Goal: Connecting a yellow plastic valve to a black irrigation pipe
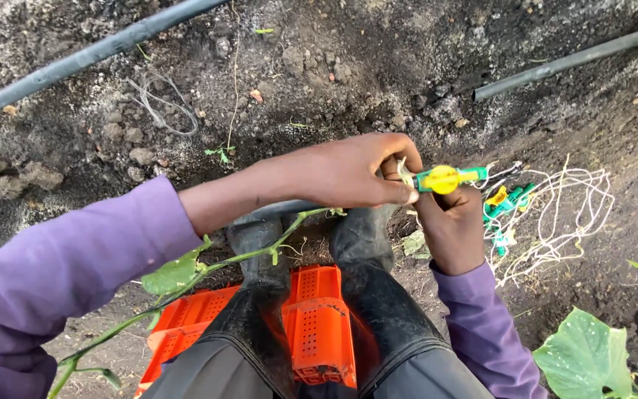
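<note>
1. Head view looked straight down over the person's knees to dark, cloddy soil point(378, 66); both purple sleeves point(75, 258) reached forward.
2. Left hand point(348, 174) was curled, fingers pressed together with thumb and fingertips pinching the near end of a small green and yellow clip point(444, 179); pale string showed at the pinch.
3. Right hand point(452, 225) was closed beneath the clip, gripping it from below; its fingertips were hidden behind the left hand, so the exact hold could not be told.
4. That clip sat between the two hands, above the ground and just over the right knee.
5. More green and yellow clips point(507, 207) lay on the soil just right of the hands, tangled in a loose heap of white twine point(563, 214).
6. A thin green vine stem point(208, 270) with a leaf crossed under the left forearm and over the black rubber boots point(311, 251); it stood between the camera and the orange plastic crate point(319, 325) under the legs.
7. Two dark irrigation pipes point(83, 58) ran across the soil, one at upper left, one at upper right; a broad green leaf point(585, 355) filled the lower right corner.
</note>
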